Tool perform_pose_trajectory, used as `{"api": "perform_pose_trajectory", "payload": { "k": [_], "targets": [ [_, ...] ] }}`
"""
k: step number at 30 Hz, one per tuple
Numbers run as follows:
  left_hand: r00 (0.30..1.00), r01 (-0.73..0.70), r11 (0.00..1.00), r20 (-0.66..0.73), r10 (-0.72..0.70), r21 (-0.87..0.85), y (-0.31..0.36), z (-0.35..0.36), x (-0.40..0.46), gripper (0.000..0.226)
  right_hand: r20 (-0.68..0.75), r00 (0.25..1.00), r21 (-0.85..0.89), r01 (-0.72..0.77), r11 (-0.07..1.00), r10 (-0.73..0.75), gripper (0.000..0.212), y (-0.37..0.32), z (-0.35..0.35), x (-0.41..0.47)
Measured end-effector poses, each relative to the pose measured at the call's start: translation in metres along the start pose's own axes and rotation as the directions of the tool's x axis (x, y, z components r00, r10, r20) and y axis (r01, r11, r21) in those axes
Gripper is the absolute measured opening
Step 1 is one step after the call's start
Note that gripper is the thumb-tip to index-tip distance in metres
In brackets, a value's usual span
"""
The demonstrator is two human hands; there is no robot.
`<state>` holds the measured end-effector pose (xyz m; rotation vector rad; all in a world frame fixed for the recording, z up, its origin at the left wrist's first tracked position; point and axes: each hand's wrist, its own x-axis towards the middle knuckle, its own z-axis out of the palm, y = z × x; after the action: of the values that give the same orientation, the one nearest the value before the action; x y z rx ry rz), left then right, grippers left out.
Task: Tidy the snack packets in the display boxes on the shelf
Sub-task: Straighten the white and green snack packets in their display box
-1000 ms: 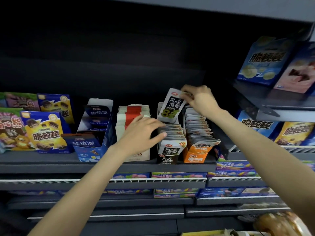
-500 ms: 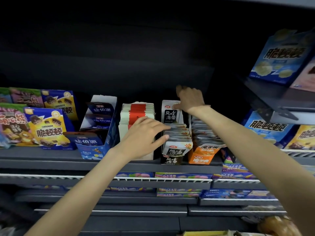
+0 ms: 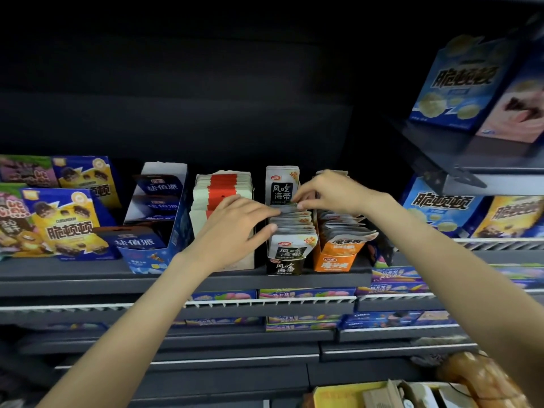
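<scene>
From the head camera, the only view I have, both of my hands are up at the black display box [image 3: 285, 265] of seaweed packets [image 3: 290, 228], which sits between them on the shelf [image 3: 88, 275]. My left hand [image 3: 235, 228] rests against the left side of the packet row, fingers fairly straight and spread, thumb at the front of the row, gripping nothing. My right hand [image 3: 332, 191] reaches in from the right, fingertips bent down onto the packet tops just in front of the upright packet [image 3: 282, 187] at the back; whether it pinches one or only presses I cannot tell.

I judge these packets light, thin and floppy, with slick foil faces that will slide over one another and fan out. Best taken by the top edges, several at once, squeezing the row between both palms instead of picking singles.

Just right of my right hand stands the orange box [image 3: 335, 257], its packets splayed. Left of my left hand is the red-and-white box [image 3: 220, 184].
</scene>
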<state>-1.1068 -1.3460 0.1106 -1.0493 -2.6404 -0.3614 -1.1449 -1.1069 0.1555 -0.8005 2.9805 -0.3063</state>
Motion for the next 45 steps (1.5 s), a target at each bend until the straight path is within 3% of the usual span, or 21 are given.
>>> {"api": "perform_pose_trajectory", "payload": {
  "k": [6, 10, 13, 15, 17, 19, 21, 24, 28, 33, 40, 45],
  "targets": [
    [1.0, 0.005, 1.0, -0.013, -0.005, 0.018, 0.002, 0.001, 0.0, 0.06, -0.02, 0.999, -0.081, 0.024, 0.996, -0.026, 0.011, -0.005, 0.003, 0.007],
    [1.0, 0.009, 1.0, -0.006, -0.009, 0.013, 0.003, -0.001, -0.001, 0.062, -0.017, 0.999, 0.086, 0.038, 0.996, -0.037, 0.006, -0.009, -0.014, -0.003],
    [0.992, 0.057, 0.994, -0.111, -0.067, -0.093, 0.005, -0.002, -0.002, 0.054, -0.199, 0.979, 0.135, 0.067, 0.989, -0.039, 0.006, -0.014, -0.031, -0.015],
    [0.951, 0.147, 0.947, -0.222, -0.215, -0.285, 0.006, -0.006, -0.002, 0.037, -0.454, 0.89, 0.08, 0.082, 0.993, -0.037, 0.008, -0.02, -0.04, -0.024],
    [0.885, 0.198, 0.842, -0.277, -0.374, -0.501, 0.008, -0.012, -0.001, 0.031, -0.665, 0.747, 0.141, 0.137, 0.981, -0.009, 0.007, -0.03, -0.045, -0.032],
    [0.844, 0.193, 0.713, -0.257, -0.471, -0.674, 0.007, -0.019, 0.0, 0.039, -0.754, 0.651, 0.286, 0.21, 0.935, 0.085, 0.002, -0.039, -0.047, -0.037],
    [0.83, 0.186, 0.591, -0.196, -0.522, -0.785, 0.006, -0.025, -0.001, 0.035, -0.757, 0.626, 0.413, 0.238, 0.879, 0.186, 0.006, -0.046, -0.048, -0.039],
    [0.83, 0.197, 0.477, -0.113, -0.545, -0.857, 0.006, -0.032, -0.008, 0.013, -0.714, 0.647, 0.517, 0.227, 0.825, 0.27, 0.013, -0.05, -0.046, -0.04],
    [0.839, 0.196, 0.411, -0.065, -0.54, -0.89, 0.008, -0.037, -0.025, 0.009, -0.642, 0.677, 0.624, 0.188, 0.759, 0.36, 0.004, -0.057, -0.042, -0.036],
    [0.885, 0.2, 0.422, -0.022, -0.466, -0.884, 0.014, -0.041, -0.045, 0.015, -0.594, 0.695, 0.651, 0.121, 0.749, 0.404, 0.006, -0.066, -0.038, -0.024],
    [0.88, 0.212, 0.409, -0.009, -0.475, -0.888, 0.016, -0.046, -0.064, 0.015, -0.548, 0.757, 0.643, 0.107, 0.759, 0.357, 0.013, -0.068, -0.031, -0.014],
    [0.819, 0.189, 0.368, -0.06, -0.57, -0.91, 0.017, -0.045, -0.071, 0.012, -0.529, 0.794, 0.61, 0.11, 0.785, 0.3, 0.011, -0.076, -0.038, -0.026]
  ]
}}
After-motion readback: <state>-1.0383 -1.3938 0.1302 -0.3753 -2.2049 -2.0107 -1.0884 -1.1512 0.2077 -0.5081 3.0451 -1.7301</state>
